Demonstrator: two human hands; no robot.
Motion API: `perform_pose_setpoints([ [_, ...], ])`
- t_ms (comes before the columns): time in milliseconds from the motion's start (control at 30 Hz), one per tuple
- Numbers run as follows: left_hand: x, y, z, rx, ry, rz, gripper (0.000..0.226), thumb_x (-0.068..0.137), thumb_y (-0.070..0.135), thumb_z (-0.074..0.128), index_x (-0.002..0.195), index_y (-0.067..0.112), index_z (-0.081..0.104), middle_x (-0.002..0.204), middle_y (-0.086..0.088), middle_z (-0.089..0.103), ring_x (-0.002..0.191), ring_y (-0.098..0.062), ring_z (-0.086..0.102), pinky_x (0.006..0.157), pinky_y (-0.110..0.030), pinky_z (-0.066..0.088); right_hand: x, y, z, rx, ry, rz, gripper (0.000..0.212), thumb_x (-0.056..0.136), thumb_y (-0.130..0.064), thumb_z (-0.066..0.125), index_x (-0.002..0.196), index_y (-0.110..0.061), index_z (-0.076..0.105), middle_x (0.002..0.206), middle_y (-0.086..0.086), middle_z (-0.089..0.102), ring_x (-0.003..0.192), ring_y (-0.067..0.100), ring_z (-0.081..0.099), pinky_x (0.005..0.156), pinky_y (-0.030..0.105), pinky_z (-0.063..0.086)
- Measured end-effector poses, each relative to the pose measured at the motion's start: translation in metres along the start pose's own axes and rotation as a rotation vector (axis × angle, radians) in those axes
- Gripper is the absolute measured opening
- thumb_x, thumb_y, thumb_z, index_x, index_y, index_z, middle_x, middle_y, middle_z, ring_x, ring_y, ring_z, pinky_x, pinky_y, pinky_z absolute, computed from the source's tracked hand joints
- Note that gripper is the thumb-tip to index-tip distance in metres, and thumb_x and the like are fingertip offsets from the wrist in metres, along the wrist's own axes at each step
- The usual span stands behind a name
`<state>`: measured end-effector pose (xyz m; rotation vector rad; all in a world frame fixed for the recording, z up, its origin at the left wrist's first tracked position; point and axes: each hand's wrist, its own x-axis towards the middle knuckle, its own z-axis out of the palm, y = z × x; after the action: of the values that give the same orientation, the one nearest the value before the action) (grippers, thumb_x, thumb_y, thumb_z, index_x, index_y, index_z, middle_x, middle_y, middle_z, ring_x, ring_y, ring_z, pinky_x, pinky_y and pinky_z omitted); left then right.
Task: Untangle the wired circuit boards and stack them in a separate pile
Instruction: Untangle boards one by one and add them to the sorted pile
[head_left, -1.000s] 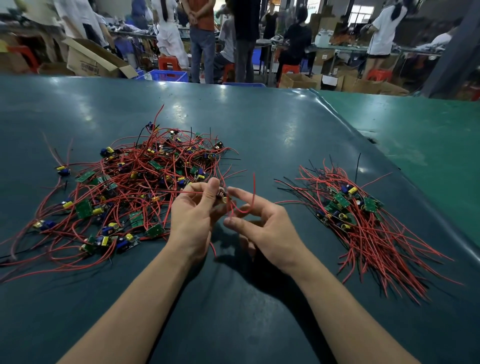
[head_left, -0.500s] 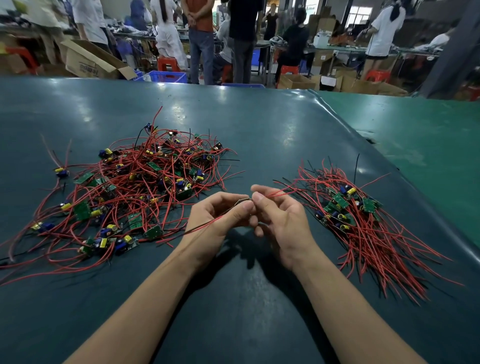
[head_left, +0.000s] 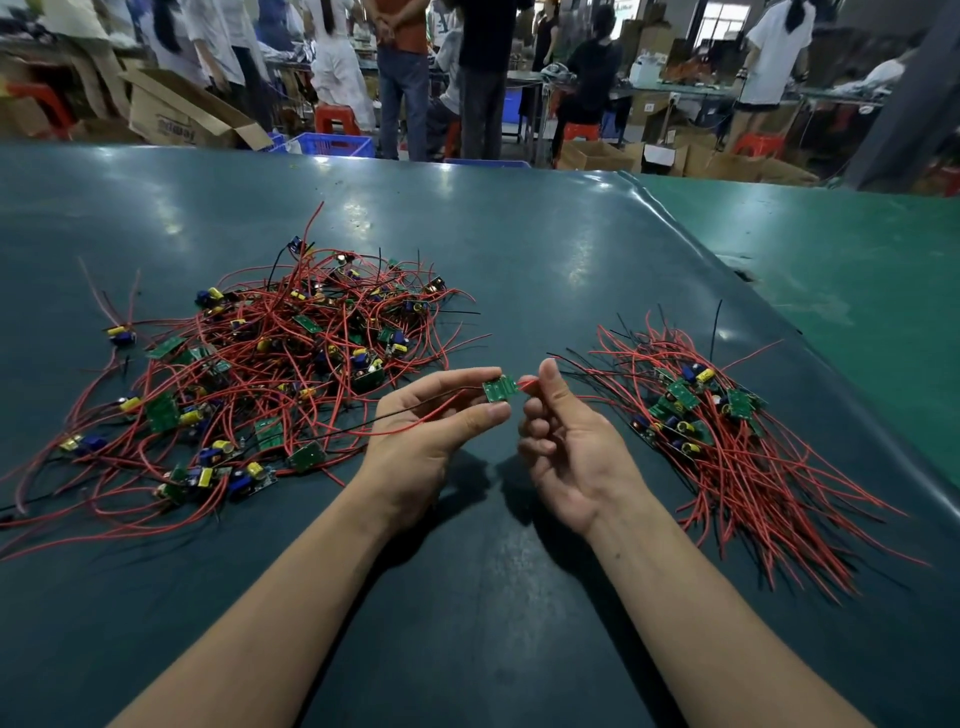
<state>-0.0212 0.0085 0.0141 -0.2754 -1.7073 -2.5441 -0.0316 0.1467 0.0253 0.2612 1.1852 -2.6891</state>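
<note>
Bare table (head_left: 467, 597) between piles; both hands' fingers (head_left: 488, 413) pinch one circuit board (head_left: 500, 388).

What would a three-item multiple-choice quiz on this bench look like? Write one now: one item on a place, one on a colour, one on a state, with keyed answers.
1. Where does the sorted pile lie?
A. To the right of both hands
B. Left of the tangled heap
C. Inside the blue crate

2. What colour is most of the wiring in the tangled heap?
A. White
B. Red
C. Blue

3. What is the state of the small green board?
A. Lying flat on the table
B. Buried in the heap
C. Held up between the two hands

Answers:
1 A: it lies on the table beyond the right hand.
2 B: red strands dominate, with a few black ones.
3 C: the left hand pinches its near wires while the right hand pinches the red lead at its other end.
</note>
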Motion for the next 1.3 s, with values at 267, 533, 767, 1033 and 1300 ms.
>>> perform_pose_setpoints([
  [267,-0.004,0.002,0.006,0.215,0.033,0.109,0.030,0.067,0.001,0.079,0.096,0.006,0.072,0.086,0.000,0.076,0.081,-0.010,0.071,0.076,-0.018,0.053,-0.001,0.002,0.001,-0.313,0.059,-0.223,0.023,0.086,-0.017,0.073,0.063,-0.015,0.067,0.053,-0.001,0.057,0.038,0.008,0.041,0.035,0.016,0.029],
  [533,-0.005,0.004,0.008,0.309,0.114,0.176,0.022,0.072,-0.005,0.079,0.088,0.010,0.074,0.071,0.010,0.073,0.067,0.002,0.065,0.066,-0.010,0.048,0.004,-0.003,-0.004,-0.473,0.084,-0.413,0.013,0.090,-0.015,0.069,0.078,-0.012,0.074,0.063,-0.002,0.063,0.040,0.008,0.040,0.038,0.017,0.030],
  [767,-0.004,0.004,0.008,0.336,0.130,0.177,0.022,0.072,-0.006,0.079,0.087,0.010,0.074,0.071,0.008,0.073,0.067,0.000,0.065,0.065,-0.011,0.049,0.018,-0.006,-0.014,-0.672,0.242,-0.532,0.029,0.096,-0.017,0.060,0.070,-0.021,0.073,0.064,-0.006,0.069,0.050,0.001,0.049,0.062,0.026,0.041],
  [1033,-0.005,0.005,0.004,0.375,0.153,0.175,0.020,0.072,-0.001,0.081,0.086,0.012,0.076,0.072,0.006,0.073,0.068,-0.001,0.065,0.065,-0.012,0.049,0.020,-0.012,-0.018,-0.424,0.289,-0.423,0.021,0.100,-0.011,0.051,0.088,-0.009,0.068,0.071,0.001,0.069,0.038,0.007,0.042,0.037,0.017,0.030],
  [1300,-0.007,0.007,0.006,0.397,0.094,0.134,0.018,0.072,-0.002,0.081,0.087,0.007,0.075,0.068,0.009,0.072,0.065,0.001,0.063,0.063,-0.010,0.047,0.017,-0.017,-0.018,-0.198,0.218,-0.360,0.021,0.100,-0.008,0.050,0.089,-0.008,0.067,0.052,-0.003,0.061,0.028,0.005,0.031,0.035,0.011,0.021],
])
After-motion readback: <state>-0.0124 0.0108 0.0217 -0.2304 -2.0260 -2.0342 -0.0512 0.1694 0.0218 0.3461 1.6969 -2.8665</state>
